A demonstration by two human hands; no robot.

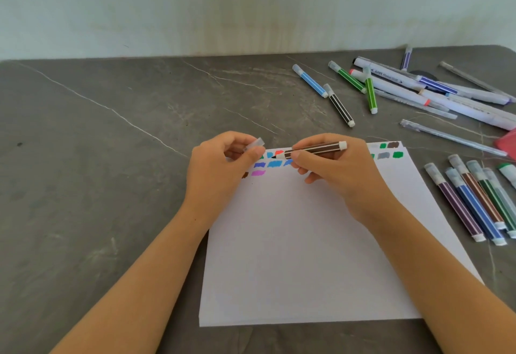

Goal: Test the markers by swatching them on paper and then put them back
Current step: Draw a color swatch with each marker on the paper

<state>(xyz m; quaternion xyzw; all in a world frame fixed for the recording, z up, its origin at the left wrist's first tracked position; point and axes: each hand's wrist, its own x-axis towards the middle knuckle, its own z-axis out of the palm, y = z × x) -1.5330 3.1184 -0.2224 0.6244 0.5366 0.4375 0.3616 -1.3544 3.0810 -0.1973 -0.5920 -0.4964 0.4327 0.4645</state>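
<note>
R hand (332, 169) gripped the brown marker (314, 150) w/ thumb and fingers closed round the barrel, lying nearly flat, tip pointing toward the L hand (220, 166), white end cap sticking out past the knuckles. Marker was uncapped, dark tip just above the swatch rows. L hand pinched the clear cap (255, 144) betw. thumb and forefinger, other fingers curled in; cap close to the marker tip but apart from it.

Both hands were over the top edge of the white paper (301, 256), a stack on the grey table (97, 144). Swatches (258, 172) in blue, purple, red, green and brown ran along that edge, partly hidden under the hands.

Just R of the R wrist, beside the paper: a row of capped markers (472, 203), purple, blue, brown, green. Beyond the R hand, farther back: a loose pile of markers and pens (391, 85), incl. light blue, black, green.
</note>
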